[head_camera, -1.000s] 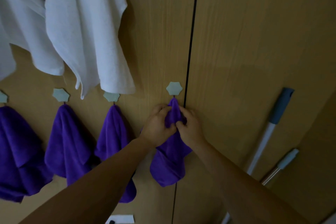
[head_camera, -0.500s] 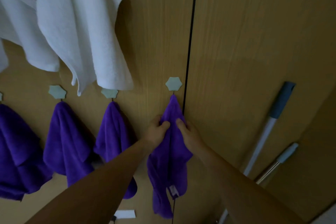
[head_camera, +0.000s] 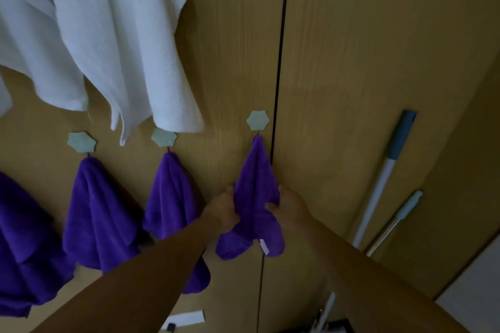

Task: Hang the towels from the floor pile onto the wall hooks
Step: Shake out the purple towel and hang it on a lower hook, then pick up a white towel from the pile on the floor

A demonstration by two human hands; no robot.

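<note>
Hanging from the rightmost hook (head_camera: pixel 257 120) at the centre of the frame, the purple towel (head_camera: pixel 257 192) narrows to a point at the peg and spreads out below. You hold it on both sides. Your left hand (head_camera: pixel 223 211) grips its left edge, fingers tucked behind the cloth. Your right hand (head_camera: pixel 290 207) pinches the right edge, thumb in front. The hands are apart, with the towel's width between them.

The towel's right edge lies just over the dark seam (head_camera: pixel 280 62) between the two wooden panels. Right of the seam the panel runs as plain wood out to two handles leaning at the right of the frame: a long white pole (head_camera: pixel 384 178) with a blue grip, and a shorter pale-tipped handle (head_camera: pixel 395 222) just below it.

On the left, the neighbouring towel (head_camera: pixel 173 197) hangs near your left forearm, which covers its lower corner. The leftmost purple cloth (head_camera: pixel 19 238) is cut off by the frame edge.

The white towels (head_camera: pixel 121 35) in the upper left run out of the top, so their hooks are hidden. One hem overlaps the second hook (head_camera: pixel 164 137). The small white tag (head_camera: pixel 264 246) on your towel is too blurred to read.
</note>
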